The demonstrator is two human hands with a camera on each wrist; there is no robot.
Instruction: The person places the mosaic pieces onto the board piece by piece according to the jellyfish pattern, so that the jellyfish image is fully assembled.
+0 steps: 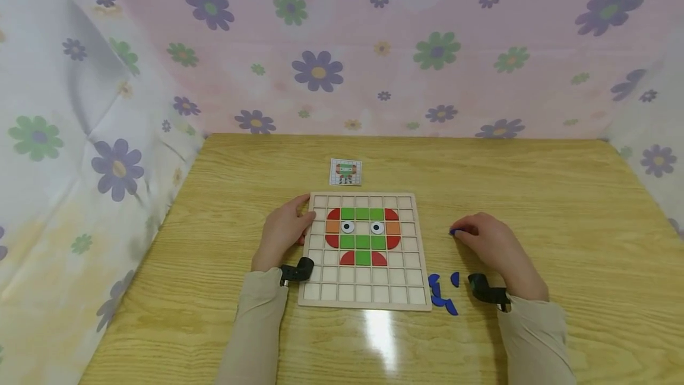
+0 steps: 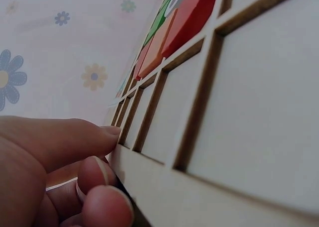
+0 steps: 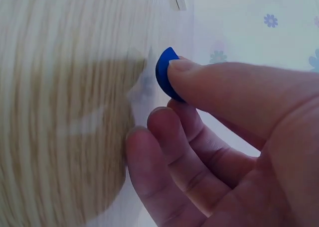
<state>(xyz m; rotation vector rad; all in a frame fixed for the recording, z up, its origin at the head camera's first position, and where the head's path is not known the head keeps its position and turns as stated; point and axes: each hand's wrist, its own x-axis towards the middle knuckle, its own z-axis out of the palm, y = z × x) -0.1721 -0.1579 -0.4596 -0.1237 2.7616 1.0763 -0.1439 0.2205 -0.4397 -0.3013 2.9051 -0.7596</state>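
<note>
A square wooden grid board (image 1: 326, 292) lies on the table, with red, green and orange pieces and two eye discs forming a pattern in its cells. At its left edge, my left hand (image 1: 283, 230) holds the frame, thumb on the rim and fingers curled against the side, as the left wrist view shows. Right of the board, my right hand (image 1: 494, 245) pinches a blue curved piece (image 3: 164, 72) between thumb and fingers, low over the table. Several more blue pieces (image 1: 438, 301) lie by the board's lower right corner.
A small printed card (image 1: 345, 172) with a similar coloured pattern lies behind the board. Flowered cloth (image 1: 342, 34) hangs at the back and sides of the wooden table (image 1: 224, 337). Each wrist carries a black camera (image 1: 486, 291).
</note>
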